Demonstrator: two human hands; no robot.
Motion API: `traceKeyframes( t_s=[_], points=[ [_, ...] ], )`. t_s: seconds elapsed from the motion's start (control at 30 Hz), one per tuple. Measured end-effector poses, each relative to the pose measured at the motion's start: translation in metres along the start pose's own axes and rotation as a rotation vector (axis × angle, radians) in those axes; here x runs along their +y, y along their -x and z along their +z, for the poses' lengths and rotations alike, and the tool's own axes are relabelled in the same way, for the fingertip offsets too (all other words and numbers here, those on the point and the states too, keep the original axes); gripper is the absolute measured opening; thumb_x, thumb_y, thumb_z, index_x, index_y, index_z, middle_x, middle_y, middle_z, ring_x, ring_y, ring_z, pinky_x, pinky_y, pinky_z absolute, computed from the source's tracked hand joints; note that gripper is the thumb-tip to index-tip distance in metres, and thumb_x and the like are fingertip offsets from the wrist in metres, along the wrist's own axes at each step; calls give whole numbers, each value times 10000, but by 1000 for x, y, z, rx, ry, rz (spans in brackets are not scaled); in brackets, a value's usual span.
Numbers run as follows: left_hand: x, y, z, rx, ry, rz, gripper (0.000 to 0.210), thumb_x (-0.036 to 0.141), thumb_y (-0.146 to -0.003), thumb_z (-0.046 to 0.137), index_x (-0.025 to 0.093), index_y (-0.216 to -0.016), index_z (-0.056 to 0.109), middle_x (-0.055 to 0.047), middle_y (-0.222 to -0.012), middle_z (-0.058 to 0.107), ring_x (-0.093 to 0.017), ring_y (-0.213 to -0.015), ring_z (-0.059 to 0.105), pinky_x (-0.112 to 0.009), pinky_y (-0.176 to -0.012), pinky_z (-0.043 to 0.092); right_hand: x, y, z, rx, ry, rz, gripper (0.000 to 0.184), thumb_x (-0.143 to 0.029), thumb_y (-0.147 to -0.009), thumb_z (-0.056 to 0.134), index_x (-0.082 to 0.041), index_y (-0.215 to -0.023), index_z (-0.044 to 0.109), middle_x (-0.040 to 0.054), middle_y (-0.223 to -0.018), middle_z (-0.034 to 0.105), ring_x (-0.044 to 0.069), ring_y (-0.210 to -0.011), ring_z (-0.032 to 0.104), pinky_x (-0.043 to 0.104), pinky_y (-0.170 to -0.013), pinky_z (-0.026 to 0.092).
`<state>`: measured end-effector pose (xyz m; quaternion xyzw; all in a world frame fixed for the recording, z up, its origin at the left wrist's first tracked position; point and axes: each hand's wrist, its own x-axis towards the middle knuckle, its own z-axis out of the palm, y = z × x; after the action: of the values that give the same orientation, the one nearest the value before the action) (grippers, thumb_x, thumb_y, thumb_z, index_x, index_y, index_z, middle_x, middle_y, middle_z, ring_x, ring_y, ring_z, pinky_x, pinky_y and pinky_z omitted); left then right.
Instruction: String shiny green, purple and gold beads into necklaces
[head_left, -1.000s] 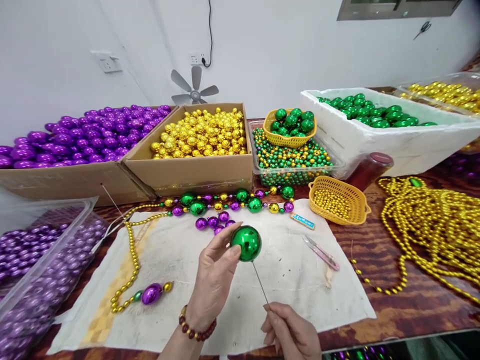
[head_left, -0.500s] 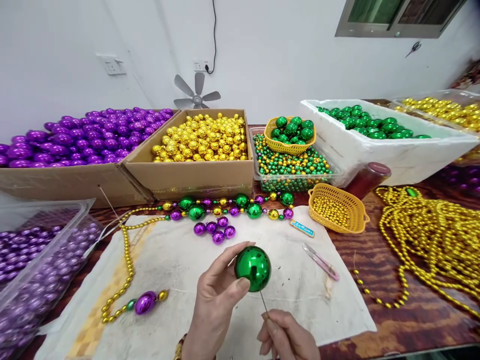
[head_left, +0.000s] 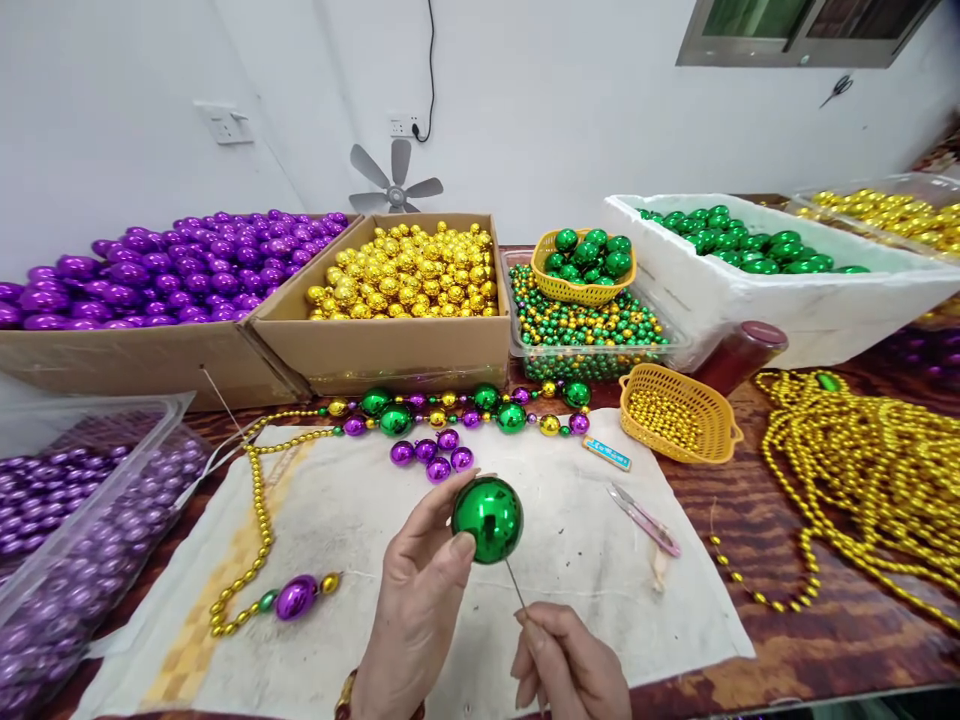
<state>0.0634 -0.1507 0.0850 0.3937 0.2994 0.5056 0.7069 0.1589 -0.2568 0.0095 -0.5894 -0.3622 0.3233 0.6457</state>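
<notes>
My left hand [head_left: 420, 585] grips a large shiny green ball [head_left: 487, 518] between thumb and fingers, above the white cloth. In my right hand [head_left: 566, 660] a thin needle [head_left: 516, 583] is pinched, its upper end meeting the ball's underside; I cannot tell how deep it goes. On the cloth to the left lies a gold bead string [head_left: 259, 510] ending in a green bead, a purple ball [head_left: 297, 597] and a gold bead. Several small purple balls [head_left: 439, 450] sit just beyond my hands. Behind them runs a strand of mixed green, gold and purple balls [head_left: 511, 417].
Boxes of purple balls [head_left: 180, 275] and gold balls [head_left: 405, 275] line the back. A white foam box [head_left: 757, 310] holds green balls. Right of the cloth [head_left: 352, 640] are thread snips [head_left: 645, 520], a yellow basket [head_left: 679, 450] of gold beads and piled gold bead strings [head_left: 885, 490].
Both hands, with the green ball and the needle, have shifted slightly left and up. The needle still meets the underside of the ball. The view has moved a little.
</notes>
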Motion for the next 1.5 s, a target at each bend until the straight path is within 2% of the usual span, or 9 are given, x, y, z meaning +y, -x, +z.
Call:
traceKeyframes(
  t_s=[0.23, 0.4, 0.6, 0.8, 0.93, 1.13, 1.23, 1.37, 1.5],
  points=[
    [0, 4, 1, -67, -59, -21, 414, 240, -812, 672, 263, -1222, 622, -78, -1255, 622, -235, -1087, 588, -288, -872, 514, -5, -5, 2, -26, -63, -27, 242, -329, -927, 508, -176, -852, 681, -23, -538, 536, 66, -384, 442, 182, -395, 349],
    [-6, 8, 9, -87, -130, -24, 419, 263, -754, 733, 242, -1166, 659, -97, -1212, 649, -237, -1022, 618, -266, -821, 516, -19, -16, 4, -92, -124, 69, 292, -363, -953, 473, -166, -811, 634, -25, -551, 515, 58, -388, 450, 175, -403, 351],
    [-11, 5, 9, 17, -148, -56, 410, 300, -823, 661, 223, -1222, 614, -100, -1206, 626, -218, -1036, 591, -276, -853, 484, -14, -16, -4, -148, -153, 105, 348, -445, -898, 546, -198, -1117, 657, 36, -731, 644, 108, -478, 598, 173, -391, 381],
    [-16, 8, 8, -62, -203, -101, 420, 295, -839, 651, 232, -1248, 573, -80, -1128, 639, -196, -987, 588, -269, -829, 472, -9, -18, -12, -72, -269, 421, 359, -494, -767, 699, -140, -813, 661, 100, -697, 706, 171, -531, 661, 167, -411, 376],
    [-20, 12, 8, -178, -297, -192, 454, 323, -833, 660, 233, -1264, 555, -75, -1042, 659, -196, -907, 617, -281, -773, 493, -9, -21, -12, -40, -283, 399, 327, -461, -753, 717, -142, -716, 656, 74, -659, 684, 150, -530, 606, 185, -433, 368],
    [-24, 14, 3, -179, -478, -123, 414, 346, -881, 587, 247, -1283, 563, -109, -1290, 558, -245, -1124, 567, -354, -941, 465, 4, -18, -24, 14, -204, 398, 299, -435, -756, 715, -138, -728, 685, 44, -608, 642, 98, -471, 470, 182, -430, 351],
    [-19, -1, -17, -93, -622, -49, 358, 348, -901, 548, 240, -1239, 594, -99, -1264, 569, -234, -1122, 567, -361, -946, 454, 8, -19, -33, 46, -164, 397, 307, -439, -758, 707, -134, -725, 688, 32, -546, 608, 94, -457, 446, 180, -425, 347],
    [-7, -49, -53, 45, -919, 151, 289, 343, -906, 524, 199, -1121, 652, -90, -1132, 629, -220, -1016, 593, -344, -866, 460, 14, -21, -40, 69, -145, 387, 319, -451, -742, 713, -136, -703, 680, 29, -523, 595, 96, -456, 453, 175, -416, 336],
    [1, -94, -61, -1, -1206, 317, 263, 301, -916, 487, 184, -1067, 668, -82, -1045, 645, -214, -949, 593, -347, -830, 456, 30, -18, -39, 40, -160, 411, 375, -502, -731, 706, -135, -669, 663, 28, -483, 580, 84, -413, 425, 176, -395, 294]
  ],
)
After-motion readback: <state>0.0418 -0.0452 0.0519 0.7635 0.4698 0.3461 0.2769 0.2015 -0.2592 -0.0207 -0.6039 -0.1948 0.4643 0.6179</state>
